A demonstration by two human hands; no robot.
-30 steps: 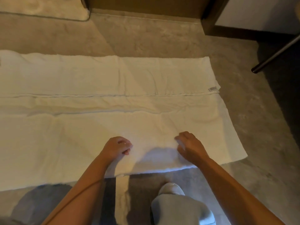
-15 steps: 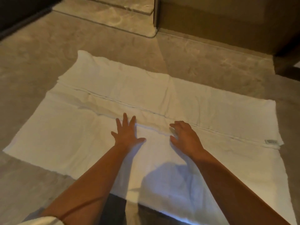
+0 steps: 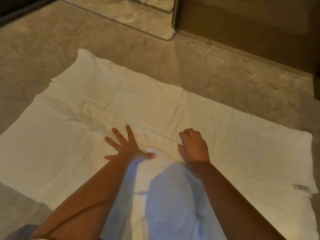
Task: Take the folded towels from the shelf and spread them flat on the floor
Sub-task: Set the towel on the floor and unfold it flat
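Tan marble floor (image 3: 225,80). Two white towels lie spread flat on it: far towel (image 3: 138,94) and near towel (image 3: 52,153), meeting along a diagonal hem (image 3: 121,116). Left hand (image 3: 129,148) has fingers splayed and presses flat on the near towel. Right hand (image 3: 194,148) has fingers curled at the hem; can't tell if it pinches cloth. Small label (image 3: 301,187) at the right edge.

Both hands rest on the towels spread over the floor (image 3: 43,49). The left hand (image 3: 128,146) lies flat on the near towel (image 3: 52,153), just short of the seam where the far towel (image 3: 138,97) meets it. The right hand (image 3: 194,146) sits beside it on that seam, fingers curled. A label (image 3: 302,187) lies far right of the right hand. Beyond both hands, past the towels, rises a step (image 3: 131,13).
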